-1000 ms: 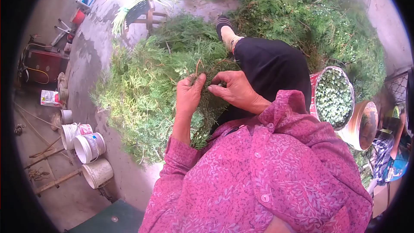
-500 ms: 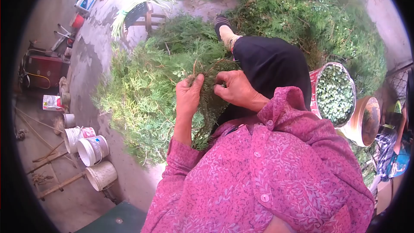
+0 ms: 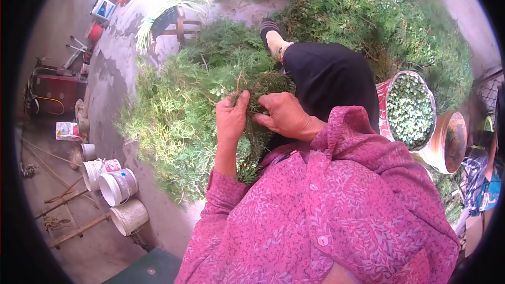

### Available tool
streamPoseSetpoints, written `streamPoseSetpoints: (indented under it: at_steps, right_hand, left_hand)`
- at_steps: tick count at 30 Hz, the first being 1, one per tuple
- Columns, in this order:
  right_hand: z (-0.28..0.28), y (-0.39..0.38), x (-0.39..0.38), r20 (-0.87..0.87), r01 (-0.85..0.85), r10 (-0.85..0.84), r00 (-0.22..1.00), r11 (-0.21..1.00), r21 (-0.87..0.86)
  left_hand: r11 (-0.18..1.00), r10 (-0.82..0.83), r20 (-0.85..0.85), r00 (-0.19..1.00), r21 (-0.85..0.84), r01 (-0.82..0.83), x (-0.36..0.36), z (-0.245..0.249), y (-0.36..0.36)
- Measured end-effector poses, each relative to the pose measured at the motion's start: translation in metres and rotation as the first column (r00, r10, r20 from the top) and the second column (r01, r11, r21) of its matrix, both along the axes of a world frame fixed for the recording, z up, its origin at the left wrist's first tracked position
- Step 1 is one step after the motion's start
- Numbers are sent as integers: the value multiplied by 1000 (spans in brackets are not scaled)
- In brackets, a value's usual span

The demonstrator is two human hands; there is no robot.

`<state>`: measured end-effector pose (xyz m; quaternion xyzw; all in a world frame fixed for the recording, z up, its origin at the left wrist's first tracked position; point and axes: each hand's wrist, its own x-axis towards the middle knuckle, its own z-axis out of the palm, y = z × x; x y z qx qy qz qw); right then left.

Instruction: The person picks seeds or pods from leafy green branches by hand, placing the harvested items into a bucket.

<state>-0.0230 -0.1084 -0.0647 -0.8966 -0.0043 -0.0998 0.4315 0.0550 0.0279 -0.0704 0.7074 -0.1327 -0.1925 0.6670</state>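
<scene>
My left hand [image 3: 231, 117] is closed on the stem of a green branch [image 3: 252, 142], thumb and fingers pinched near its woody top. Just right of it, my right hand [image 3: 285, 114] reaches into the same branch with thumb and forefinger slightly apart; what lies between their tips is too small to tell. Beneath and left of both hands spreads a heap of leafy green branches [image 3: 168, 110]. A red and white bucket [image 3: 384, 106] full of small pale green pieces [image 3: 409, 110] stands to the right of my knee.
More branches [image 3: 336, 16] lie beyond my foot. A brown-rimmed bucket [image 3: 446, 144] is beside the full one. White buckets [image 3: 118, 186] stand at the left near a wooden frame [image 3: 79, 230]. Long green stalks [image 3: 176, 6] lie on a small chair [image 3: 180, 27] at the upper left.
My right hand has shifted slightly left, closer to my left hand, and its thumb and forefinger have parted a little. My left hand keeps its hold on the branch.
</scene>
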Motion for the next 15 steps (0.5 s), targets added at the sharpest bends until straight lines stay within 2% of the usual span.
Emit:
streamPoseSetpoints:
  at_steps: [4,7,9,12,15]
  right_hand:
    - [0,2,-1,-12,-42,41,999,995,-91]
    - [-1,-1,1,-82,-29,24,996,997,-67]
    - [-3,-7,2,-29,31,-32,999,999,-26]
    - [-3,-12,4,-82,44,-43,996,999,10]
    - [-10,-19,6,-43,-13,18,999,993,118]
  left_hand:
    - [1000,7,31,1000,8,-7,-2,0,-2]
    - [1000,-11,-31,999,22,12,0,-3,0]
    - [996,28,-110,994,-81,-37,2,-7,1]
    - [996,28,-85,996,-79,-34,2,-10,5]
    - [988,52,-130,990,-136,-69,-2,-2,1]
